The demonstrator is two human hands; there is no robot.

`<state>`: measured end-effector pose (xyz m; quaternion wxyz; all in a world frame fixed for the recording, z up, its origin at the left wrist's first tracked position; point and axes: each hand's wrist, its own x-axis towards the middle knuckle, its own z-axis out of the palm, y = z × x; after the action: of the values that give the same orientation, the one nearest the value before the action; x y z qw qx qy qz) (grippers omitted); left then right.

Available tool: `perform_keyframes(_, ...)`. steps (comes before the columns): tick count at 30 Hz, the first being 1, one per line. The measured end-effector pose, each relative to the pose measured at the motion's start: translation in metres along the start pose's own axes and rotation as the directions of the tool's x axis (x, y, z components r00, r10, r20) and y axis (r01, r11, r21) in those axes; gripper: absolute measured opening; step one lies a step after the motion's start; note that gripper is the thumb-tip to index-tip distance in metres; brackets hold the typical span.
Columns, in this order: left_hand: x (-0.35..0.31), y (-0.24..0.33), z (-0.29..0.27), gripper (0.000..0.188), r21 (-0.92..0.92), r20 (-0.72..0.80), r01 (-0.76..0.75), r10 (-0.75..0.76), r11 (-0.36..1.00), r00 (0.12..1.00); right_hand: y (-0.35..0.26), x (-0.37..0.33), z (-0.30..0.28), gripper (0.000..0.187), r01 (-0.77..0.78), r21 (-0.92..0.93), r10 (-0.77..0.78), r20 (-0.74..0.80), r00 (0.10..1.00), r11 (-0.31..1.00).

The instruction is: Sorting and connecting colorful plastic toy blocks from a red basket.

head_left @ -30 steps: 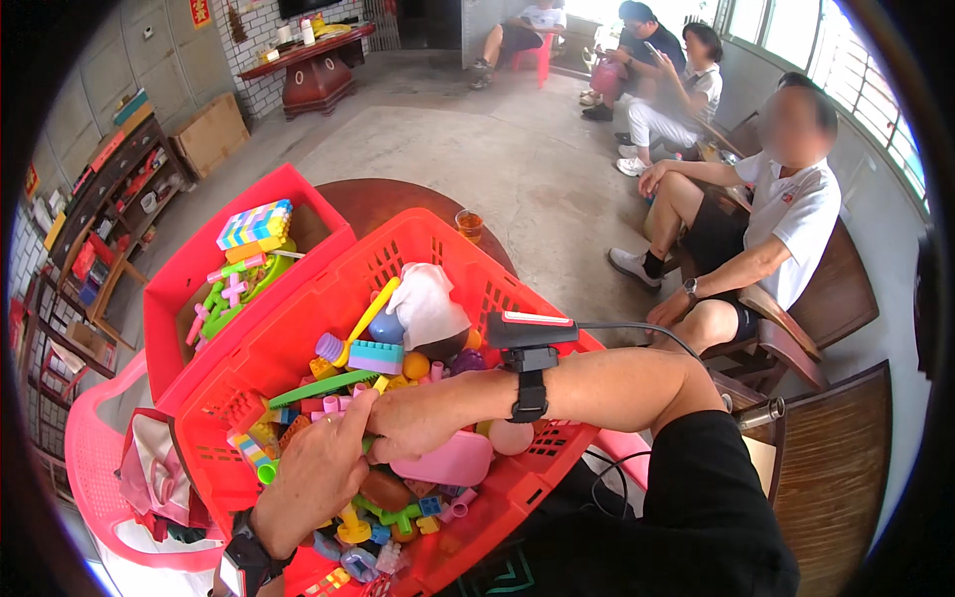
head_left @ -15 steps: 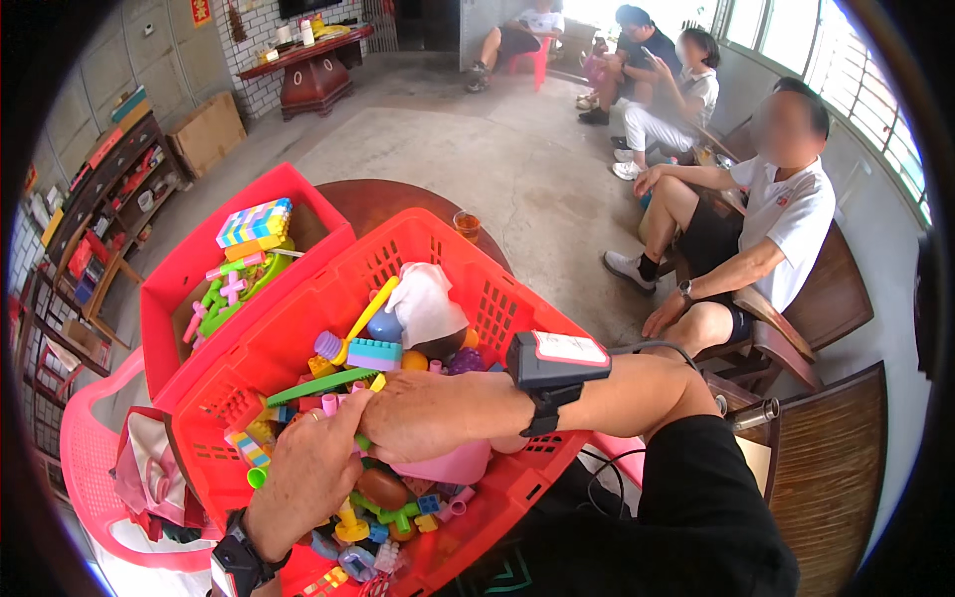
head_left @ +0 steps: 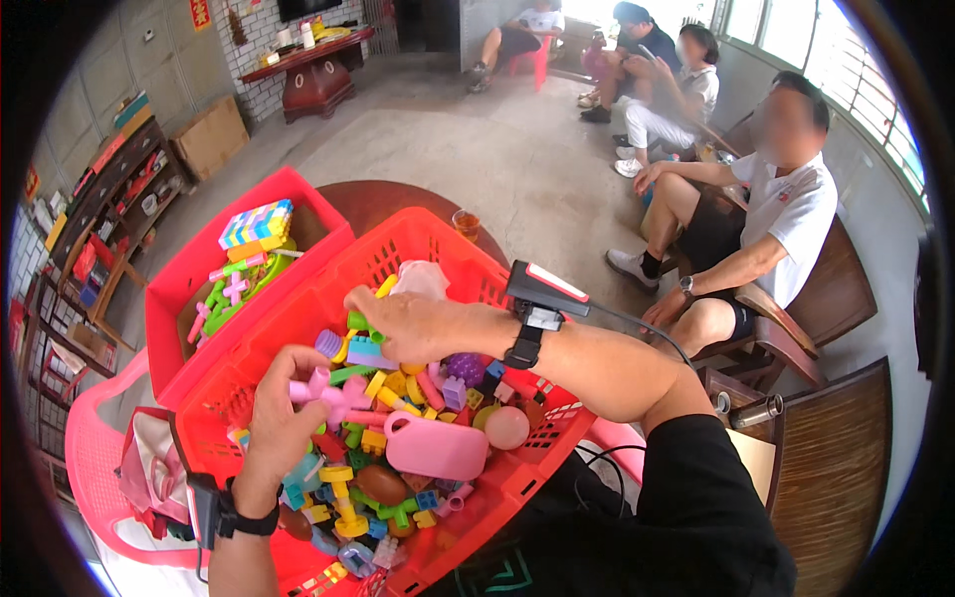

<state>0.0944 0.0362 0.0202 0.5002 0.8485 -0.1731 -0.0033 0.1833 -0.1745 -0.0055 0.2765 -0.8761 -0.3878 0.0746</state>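
Observation:
My left hand [head_left: 279,413] is closed on a pink pipe-connector toy [head_left: 316,386] above the left part of a red plastic basket [head_left: 487,277]. Over the far part of the basket, my right hand [head_left: 423,323] has its fingers curled round a small green toy piece [head_left: 358,321]. Heaped below both hands are mixed toys: a pink toy board with a handle loop [head_left: 438,450], a purple bumpy ball [head_left: 465,370], a brown egg-shaped piece [head_left: 382,484], and several bricks and connectors. A crumpled white cloth or bag [head_left: 423,279] lies just behind my right hand.
A red box [head_left: 164,333] with stacked bricks [head_left: 257,225] and connectors adjoins the basket's far left. Behind them, a round brown table [head_left: 373,194] bears a cup of amber drink [head_left: 466,224]. A pink chair [head_left: 85,438] stands left; a seated person [head_left: 786,219] is at right.
My hands were together low over the toys and have separated. My right hand moved up and away with a green piece; my left hand lifted a pink connector, uncovering the pink board.

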Motion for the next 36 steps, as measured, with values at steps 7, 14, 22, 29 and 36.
perform_keyframes(7, 0.009, -0.015, 0.003, 0.033, -0.425, 0.013, 0.060, -0.060, 0.903, 0.998, 0.009, -0.001, -0.020, 0.034, 0.181, -0.083, -0.190, -0.126, 0.974, 0.980)
perform_keyframes(14, 0.011, -0.022, -0.001, 0.042, -0.472, 0.107, 0.078, -0.031, 0.878, 0.994, -0.012, -0.011, -0.035, 0.032, 0.080, 0.235, -0.044, -0.156, 0.987, 0.969)
perform_keyframes(22, 0.013, -0.029, 0.001, 0.045, -0.509, 0.017, 0.049, -0.047, 0.859, 0.999, -0.015, -0.009, -0.034, 0.026, -0.087, 0.341, 0.073, 0.052, 0.996, 0.936)
perform_keyframes(29, 0.011, -0.033, 0.005, 0.035, -0.332, 0.090, 0.107, -0.081, 0.937, 0.993, -0.015, -0.013, -0.028, 0.027, 0.063, 0.174, -0.057, -0.039, 0.998, 0.983)
perform_keyframes(36, 0.010, -0.030, 0.007, 0.019, -0.128, 0.099, 0.069, -0.056, 0.989, 0.993, -0.027, -0.011, -0.021, 0.025, 0.066, 0.057, -0.070, 0.071, 0.995, 0.996)
